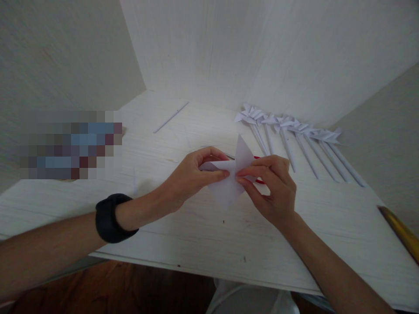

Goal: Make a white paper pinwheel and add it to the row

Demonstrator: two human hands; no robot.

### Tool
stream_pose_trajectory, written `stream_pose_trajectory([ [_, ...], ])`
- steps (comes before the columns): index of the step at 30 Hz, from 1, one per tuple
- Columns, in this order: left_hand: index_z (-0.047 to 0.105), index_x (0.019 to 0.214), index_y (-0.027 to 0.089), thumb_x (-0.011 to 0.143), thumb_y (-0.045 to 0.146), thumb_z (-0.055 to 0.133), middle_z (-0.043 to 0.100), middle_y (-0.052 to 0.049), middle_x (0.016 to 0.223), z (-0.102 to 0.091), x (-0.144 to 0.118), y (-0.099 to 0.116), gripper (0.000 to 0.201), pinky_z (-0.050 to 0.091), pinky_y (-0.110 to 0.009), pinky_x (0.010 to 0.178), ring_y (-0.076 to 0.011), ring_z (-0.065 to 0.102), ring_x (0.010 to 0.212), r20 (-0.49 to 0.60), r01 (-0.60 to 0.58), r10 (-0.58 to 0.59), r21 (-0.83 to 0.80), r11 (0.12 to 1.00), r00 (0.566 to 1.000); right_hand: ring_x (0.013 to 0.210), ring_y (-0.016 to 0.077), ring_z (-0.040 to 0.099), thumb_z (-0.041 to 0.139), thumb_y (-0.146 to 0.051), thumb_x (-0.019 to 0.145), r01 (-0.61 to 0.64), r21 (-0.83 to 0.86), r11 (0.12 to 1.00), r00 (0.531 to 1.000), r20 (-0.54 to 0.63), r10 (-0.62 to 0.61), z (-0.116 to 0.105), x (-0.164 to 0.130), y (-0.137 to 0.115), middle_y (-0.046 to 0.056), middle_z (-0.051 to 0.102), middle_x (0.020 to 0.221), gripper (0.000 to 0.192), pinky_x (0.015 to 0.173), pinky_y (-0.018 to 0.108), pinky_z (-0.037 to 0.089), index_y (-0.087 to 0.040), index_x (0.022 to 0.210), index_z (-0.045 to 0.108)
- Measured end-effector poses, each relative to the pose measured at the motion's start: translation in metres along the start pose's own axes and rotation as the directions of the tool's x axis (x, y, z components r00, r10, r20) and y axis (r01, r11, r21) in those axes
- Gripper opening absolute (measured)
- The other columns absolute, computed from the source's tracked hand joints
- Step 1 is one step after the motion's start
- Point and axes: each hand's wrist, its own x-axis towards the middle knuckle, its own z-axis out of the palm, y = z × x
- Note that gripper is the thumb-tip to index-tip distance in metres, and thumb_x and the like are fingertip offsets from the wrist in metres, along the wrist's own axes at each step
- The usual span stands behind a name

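Note:
Above the middle of the table, both hands hold a white paper pinwheel (225,192) with its blades partly folded in. My left hand (199,170) grips its left side, thumb in front and fingers behind. At the pinwheel's centre, the thumb and fingertips of my right hand (271,183) are pinched together; whether they hold a pin or only paper is too small to tell. Behind the pinwheel lie scissors with red handles (261,181), mostly hidden by the paper and my right hand.
Finished paper pinwheels on rolled sticks (288,126) lie in a row at the back right. A single paper stick (171,117) rests at the back. A pixelated patch (75,148) covers the left. A yellow-gold object (399,231) is at the right edge. Pale walls enclose the white table (183,235).

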Motion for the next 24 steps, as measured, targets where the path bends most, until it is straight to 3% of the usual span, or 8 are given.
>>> stream_pose_trajectory([
  [3, 0.059, 0.087, 0.017, 0.07, 0.021, 0.068, 0.06, 0.002, 0.084, -0.001, 0.0, -0.001, 0.02, 0.042, -0.02, 0.064, -0.0103, 0.056, 0.075, -0.019, -0.03, 0.03, 0.033, 0.999, 0.999, 0.08, 0.0161, 0.055, 0.062, -0.02, 0.08, -0.148, 0.028, 0.989, 0.989, 0.03, 0.147, 0.001, 0.003, -0.002, 0.001, 0.057, 0.08, 0.002, 0.074, 0.035, 0.037, -0.021, 0.082, 0.061],
  [6, 0.059, 0.088, 0.017, 0.07, 0.021, 0.069, 0.061, 0.001, 0.086, -0.001, 0.0, -0.003, 0.021, 0.043, -0.02, 0.065, -0.0104, 0.057, 0.076, -0.028, -0.056, 0.057, 0.06, 0.997, 0.998, 0.083, 0.017, 0.056, 0.063, -0.02, 0.08, -0.214, 0.059, 0.975, 0.975, 0.078, 0.209, 0.002, 0.006, -0.004, 0.001, 0.057, 0.08, 0.003, 0.077, 0.036, 0.035, -0.021, 0.081, 0.061],
  [16, 0.058, 0.088, 0.017, 0.07, 0.019, 0.068, 0.061, 0.001, 0.084, -0.001, 0.0, -0.003, 0.02, 0.043, -0.02, 0.064, -0.0103, 0.058, 0.074, -0.029, -0.089, 0.095, 0.153, 0.984, 0.995, 0.081, 0.0166, 0.056, 0.063, -0.016, 0.077, -0.309, 0.09, 0.947, 0.936, 0.205, 0.286, 0.003, 0.008, -0.01, -0.001, 0.059, 0.081, 0.007, 0.08, 0.038, 0.031, -0.02, 0.078, 0.059],
  [24, 0.058, 0.089, 0.016, 0.071, 0.022, 0.068, 0.062, -0.001, 0.09, -0.001, -0.002, -0.004, 0.022, 0.045, -0.022, 0.066, -0.0118, 0.059, 0.078, -0.024, -0.086, 0.091, 0.156, 0.984, 0.996, 0.076, 0.0158, 0.055, 0.061, -0.015, 0.077, -0.372, 0.122, 0.92, 0.914, 0.222, 0.34, 0.006, 0.011, -0.012, -0.001, 0.056, 0.078, 0.007, 0.076, 0.037, 0.034, -0.02, 0.074, 0.057],
])
